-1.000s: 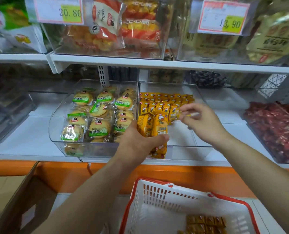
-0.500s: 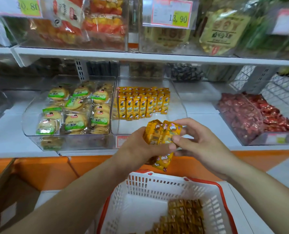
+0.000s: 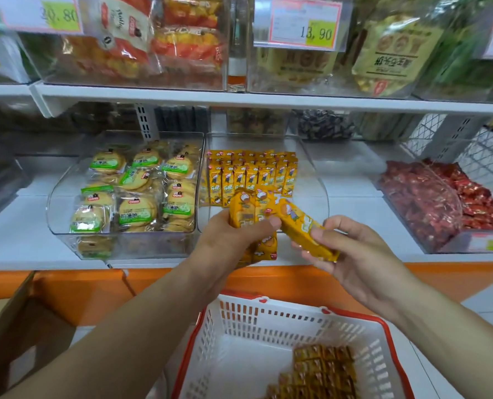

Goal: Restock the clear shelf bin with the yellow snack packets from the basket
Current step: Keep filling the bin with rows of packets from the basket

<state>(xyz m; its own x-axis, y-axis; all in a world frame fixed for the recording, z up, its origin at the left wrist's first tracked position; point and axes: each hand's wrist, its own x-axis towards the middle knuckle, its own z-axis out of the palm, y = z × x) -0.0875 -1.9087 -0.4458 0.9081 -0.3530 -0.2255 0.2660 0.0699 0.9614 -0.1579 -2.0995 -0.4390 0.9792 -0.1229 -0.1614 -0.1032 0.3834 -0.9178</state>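
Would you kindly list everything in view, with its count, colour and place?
clear shelf bin: one, transparent, lower shelf centre
shelved packets: many, yellow, upright at its back
held bundle: several, yellow, before bin
single packet: one, yellow, beside bundle
basket: one, white, red-rimmed, below
basket packets: many, yellow, its right corner
biscuit packs: many, green-labelled, left bin
red sweets: many, right bin
price tags: two readable, upper shelf
cardboard box: one, brown, lower left
left hand: one, grips held bundle
right hand: one, holds single packet
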